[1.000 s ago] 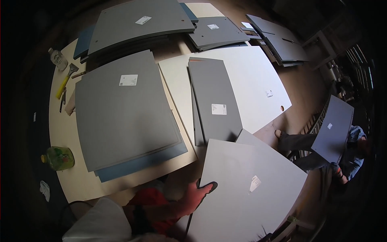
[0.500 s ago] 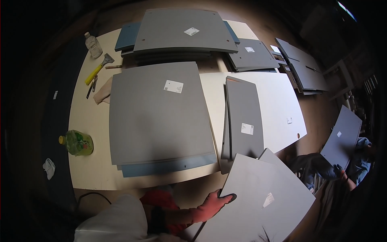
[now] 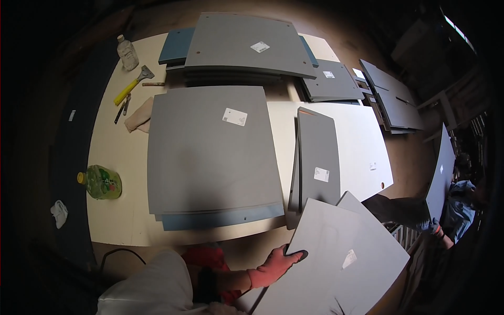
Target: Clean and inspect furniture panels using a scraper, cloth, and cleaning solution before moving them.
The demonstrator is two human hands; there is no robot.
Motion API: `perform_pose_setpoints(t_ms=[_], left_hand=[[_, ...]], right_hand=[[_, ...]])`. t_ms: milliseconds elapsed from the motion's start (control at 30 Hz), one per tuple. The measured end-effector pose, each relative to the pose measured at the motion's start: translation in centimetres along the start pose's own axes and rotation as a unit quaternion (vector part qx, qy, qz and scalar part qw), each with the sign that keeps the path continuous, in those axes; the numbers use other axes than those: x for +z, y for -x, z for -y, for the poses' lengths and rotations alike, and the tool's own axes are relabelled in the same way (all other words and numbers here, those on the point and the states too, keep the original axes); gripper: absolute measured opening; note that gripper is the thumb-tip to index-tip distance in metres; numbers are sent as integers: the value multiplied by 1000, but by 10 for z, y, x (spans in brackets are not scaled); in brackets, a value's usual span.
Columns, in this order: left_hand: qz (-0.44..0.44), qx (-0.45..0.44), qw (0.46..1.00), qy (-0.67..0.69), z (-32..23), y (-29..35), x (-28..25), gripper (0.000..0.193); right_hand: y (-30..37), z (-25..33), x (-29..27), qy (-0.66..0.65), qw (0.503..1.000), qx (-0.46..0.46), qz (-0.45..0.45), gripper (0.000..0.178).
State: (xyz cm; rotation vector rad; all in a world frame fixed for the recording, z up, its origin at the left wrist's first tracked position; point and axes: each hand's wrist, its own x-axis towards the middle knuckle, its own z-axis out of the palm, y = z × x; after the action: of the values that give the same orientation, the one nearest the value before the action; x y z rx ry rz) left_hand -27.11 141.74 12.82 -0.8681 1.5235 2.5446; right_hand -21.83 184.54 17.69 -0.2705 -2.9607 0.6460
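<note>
Light grey panel [image 3: 325,241] with a white label [image 3: 349,259] slants across the lower right, its top corner overlapping, from this view, the near end of a narrow dark grey panel [image 3: 317,142]; whether they touch cannot be told. Past its upper right edge shows the corner of a second light panel [image 3: 347,199]. The narrow panel lies over another like it, on a white panel [image 3: 362,142] with a round hole [image 3: 382,186] near one corner. To the left, a large grey panel [image 3: 210,163] covers most of a blue panel [image 3: 231,217], above a cream tabletop [image 3: 113,223]. Along the tabletop's left side are a green bottle [image 3: 103,182], a beige cloth-like item [image 3: 139,116], a yellow-handled scraper [image 3: 131,86] and a clear bottle [image 3: 127,52]. On the far right a co-worker [image 3: 462,202] holds a grey board [image 3: 440,173].

The left hand [image 3: 274,269], in a reddish glove, is clamped on the light grey panel's left edge, thumb over the upper face, fingers mostly hidden. The right hand is out of view, so its state cannot be told.

Counted: two light panels, two narrow ones, two bottles, one scraper, one co-worker.
</note>
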Motion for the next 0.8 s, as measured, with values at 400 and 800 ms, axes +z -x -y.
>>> perform_pose_setpoints(t_ms=[400,800], left_hand=[[44,-60,985,155,-9,-13,4,29],[69,163,981,-81,-5,10,14,28]], right_hand=[[-41,-20,31,-223,932,246,-143,28],[-43,-18,29,-210,949,192,-132,28]])
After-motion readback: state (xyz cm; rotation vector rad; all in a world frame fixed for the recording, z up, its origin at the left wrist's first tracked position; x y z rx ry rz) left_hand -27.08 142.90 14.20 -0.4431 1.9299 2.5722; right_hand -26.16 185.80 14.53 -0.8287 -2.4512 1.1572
